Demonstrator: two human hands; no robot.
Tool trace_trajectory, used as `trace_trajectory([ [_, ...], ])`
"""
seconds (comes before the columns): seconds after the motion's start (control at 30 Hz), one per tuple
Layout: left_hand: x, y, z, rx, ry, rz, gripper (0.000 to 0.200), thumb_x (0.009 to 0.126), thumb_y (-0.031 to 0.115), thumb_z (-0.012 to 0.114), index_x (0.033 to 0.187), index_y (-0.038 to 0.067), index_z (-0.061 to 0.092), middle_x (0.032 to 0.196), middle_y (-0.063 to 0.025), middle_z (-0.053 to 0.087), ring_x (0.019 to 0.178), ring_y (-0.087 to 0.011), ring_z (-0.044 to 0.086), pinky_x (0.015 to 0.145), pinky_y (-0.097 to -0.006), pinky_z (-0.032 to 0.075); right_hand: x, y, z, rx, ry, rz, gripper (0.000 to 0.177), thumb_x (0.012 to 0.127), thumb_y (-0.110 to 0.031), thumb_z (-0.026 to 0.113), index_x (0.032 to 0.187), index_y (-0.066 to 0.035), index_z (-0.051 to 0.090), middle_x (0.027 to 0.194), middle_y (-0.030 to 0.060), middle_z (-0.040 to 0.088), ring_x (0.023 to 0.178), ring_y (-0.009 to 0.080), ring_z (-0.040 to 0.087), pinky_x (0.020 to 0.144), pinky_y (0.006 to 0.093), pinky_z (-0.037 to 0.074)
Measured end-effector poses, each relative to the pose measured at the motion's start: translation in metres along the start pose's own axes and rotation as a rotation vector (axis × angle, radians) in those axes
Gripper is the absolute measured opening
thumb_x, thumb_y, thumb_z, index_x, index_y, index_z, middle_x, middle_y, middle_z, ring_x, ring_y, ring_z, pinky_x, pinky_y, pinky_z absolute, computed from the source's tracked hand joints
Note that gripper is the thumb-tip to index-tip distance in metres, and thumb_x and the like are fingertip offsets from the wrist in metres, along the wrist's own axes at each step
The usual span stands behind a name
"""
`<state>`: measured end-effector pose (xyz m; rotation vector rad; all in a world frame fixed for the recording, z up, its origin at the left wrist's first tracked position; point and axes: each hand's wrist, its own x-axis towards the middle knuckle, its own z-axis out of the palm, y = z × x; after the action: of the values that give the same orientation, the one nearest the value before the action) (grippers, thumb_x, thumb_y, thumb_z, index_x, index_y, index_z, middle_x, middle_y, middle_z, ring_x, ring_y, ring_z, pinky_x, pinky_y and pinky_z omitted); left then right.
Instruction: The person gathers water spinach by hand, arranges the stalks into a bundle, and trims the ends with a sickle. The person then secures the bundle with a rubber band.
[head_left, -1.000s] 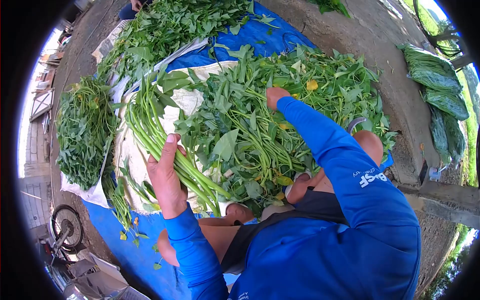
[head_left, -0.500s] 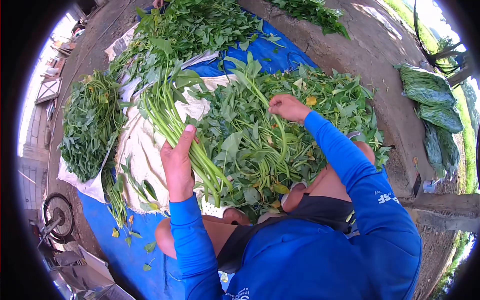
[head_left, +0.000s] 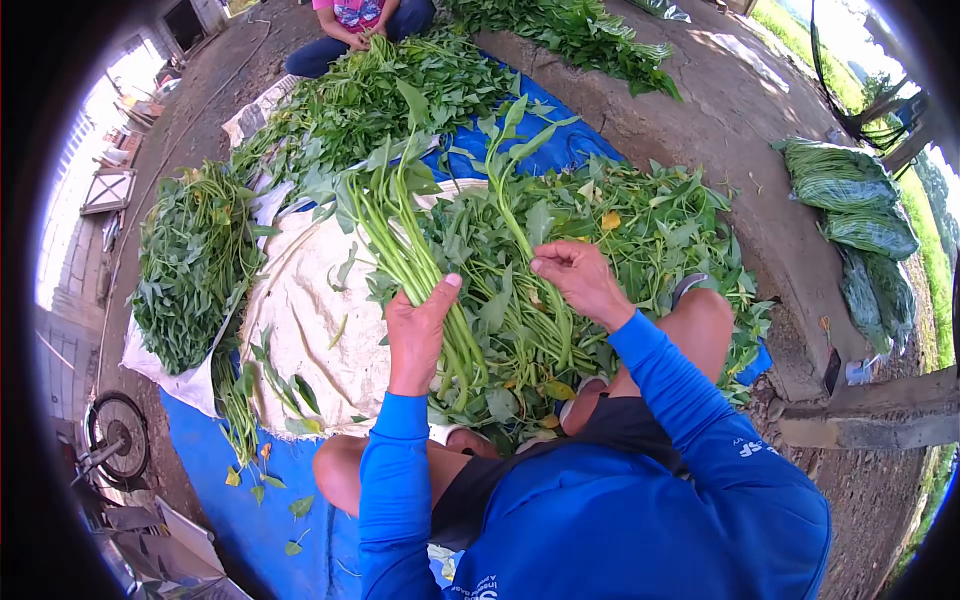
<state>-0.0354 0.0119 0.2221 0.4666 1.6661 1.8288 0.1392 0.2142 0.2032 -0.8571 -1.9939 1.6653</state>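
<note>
A bunch of long green leafy stems (head_left: 395, 240) is gripped in my left hand (head_left: 418, 335), the thumb across the stems. My right hand (head_left: 580, 278) pinches a single leafy stem (head_left: 510, 215), whose top leans up and left. Beneath and beyond both hands spreads a large heap of loose greens (head_left: 650, 225) with a few yellow leaves. A cream sack cloth (head_left: 310, 310) lies to the left of my left hand, on a blue tarp (head_left: 230, 450).
Another person (head_left: 350, 25) sits behind a far pile of greens (head_left: 400, 90). A tied bundle (head_left: 190, 270) lies at the left. Plastic-wrapped greens (head_left: 850, 200) lie at the right. A wheel (head_left: 117, 435) stands lower left. My bent knees flank the near heap.
My left hand and its bunch have moved right, closer to my right hand, which has dropped slightly. The view has shifted so that more of the other person shows.
</note>
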Motion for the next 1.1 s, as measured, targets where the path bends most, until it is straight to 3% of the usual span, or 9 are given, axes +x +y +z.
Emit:
trace_trajectory([
  [0.23, -0.018, -0.042, 0.030, -0.143, -0.198, -0.120, 0.023, 0.103, 0.021, 0.076, 0.118, 0.003, 0.076, 0.101, -0.0024, 0.077, 0.084, -0.0080, 0.070, 0.073, -0.0264, 0.058, -0.042, -0.003, 0.057, 0.217, -0.117, -0.030, 0.043, 0.102, -0.007, 0.069, 0.142, 0.003, 0.059, 0.100, 0.0076, 0.075, 0.091, 0.0110, 0.067, 0.084, 0.0292, 0.056],
  [0.37, -0.018, -0.041, 0.021, -0.002, -0.285, -0.146, 0.022, 0.102, 0.018, 0.076, 0.117, 0.002, 0.077, 0.099, -0.0029, 0.078, 0.082, -0.0082, 0.070, 0.073, -0.0267, 0.058, -0.045, -0.034, 0.022, -0.219, -0.393, -0.016, 0.069, 0.091, -0.006, 0.073, 0.155, -0.001, 0.048, 0.122, 0.0120, 0.075, 0.113, 0.0256, 0.071, 0.097, 0.0374, 0.056],
  [0.5, -0.030, -0.018, 0.024, 0.133, -0.471, -0.189, 0.027, 0.099, 0.023, 0.079, 0.113, 0.000, 0.079, 0.093, -0.0045, 0.079, 0.083, -0.0091, 0.069, 0.076, -0.0307, 0.057, -0.041, -0.082, 0.006, -0.939, -0.199, -1.041, 0.075, 0.080, -0.010, 0.076, 0.151, -0.006, 0.054, 0.132, 0.0092, 0.071, 0.129, 0.0309, 0.065, 0.106, 0.0404, 0.051],
  [0.6, -0.040, -0.010, 0.031, 0.323, -0.682, 0.128, 0.036, 0.096, 0.028, 0.083, 0.121, 0.003, 0.076, 0.098, -0.0045, 0.078, 0.094, -0.0123, 0.069, 0.090, -0.0345, 0.055, -0.037, -0.079, 0.002, -1.190, -0.348, -1.219, 0.053, 0.081, -0.013, 0.073, 0.133, -0.009, 0.062, 0.117, 0.0048, 0.070, 0.117, 0.0293, 0.066, 0.096, 0.0424, 0.051],
  [0.63, -0.039, -0.003, 0.028, 0.526, -0.781, -0.071, 0.047, 0.093, 0.035, 0.087, 0.128, 0.005, 0.075, 0.102, -0.0064, 0.078, 0.100, -0.0131, 0.066, 0.097, -0.0364, 0.052, -0.023, -0.056, -0.003, -1.200, -0.454, -1.156, 0.044, 0.082, -0.014, 0.071, 0.125, -0.010, 0.063, 0.110, 0.0045, 0.068, 0.110, 0.0293, 0.066, 0.090, 0.0435, 0.051],
  [0.73, -0.037, 0.015, 0.025, 0.618, -0.783, -0.118, 0.060, 0.090, 0.040, 0.088, 0.133, 0.002, 0.071, 0.115, -0.0123, 0.076, 0.101, -0.0156, 0.067, 0.096, -0.0366, 0.053, -0.015, -0.040, -0.003, -1.121, -0.454, -1.141, 0.019, 0.088, -0.014, 0.065, 0.106, -0.012, 0.058, 0.087, 0.0058, 0.059, 0.089, 0.0297, 0.065, 0.077, 0.0448, 0.049],
  [0.83, -0.038, 0.022, 0.006, 0.788, -0.108, 0.405, 0.082, 0.083, 0.047, 0.092, 0.136, -0.009, 0.064, 0.127, -0.0252, 0.069, 0.112, -0.0305, 0.070, 0.096, -0.0396, 0.055, -0.005, -0.052, -0.014, -1.231, -0.399, -1.043, 0.019, 0.089, -0.013, 0.066, 0.106, -0.012, 0.058, 0.086, 0.0087, 0.064, 0.086, 0.0315, 0.067, 0.076, 0.0454, 0.050],
  [0.93, -0.058, 0.013, 0.024, 0.847, -0.132, 0.559, 0.073, 0.085, 0.045, 0.090, 0.123, -0.011, 0.064, 0.119, -0.0251, 0.072, 0.110, -0.0348, 0.071, 0.093, -0.0430, 0.057, 0.005, -0.074, -0.005, -1.298, -0.384, -1.053, 0.018, 0.089, -0.013, 0.066, 0.105, -0.011, 0.057, 0.085, 0.0096, 0.068, 0.084, 0.0331, 0.070, 0.075, 0.0469, 0.050],
  [1.1, -0.082, -0.013, 0.050, 0.540, -0.032, 0.168, 0.042, 0.092, 0.034, 0.084, 0.103, -0.002, 0.065, 0.090, -0.0090, 0.072, 0.072, -0.0228, 0.068, 0.067, -0.0365, 0.057, 0.025, -0.102, 0.028, -1.292, -0.432, -1.215, 0.023, 0.087, -0.014, 0.067, 0.109, -0.012, 0.064, 0.089, 0.0081, 0.071, 0.103, 0.0308, 0.070, 0.083, 0.0507, 0.053],
])
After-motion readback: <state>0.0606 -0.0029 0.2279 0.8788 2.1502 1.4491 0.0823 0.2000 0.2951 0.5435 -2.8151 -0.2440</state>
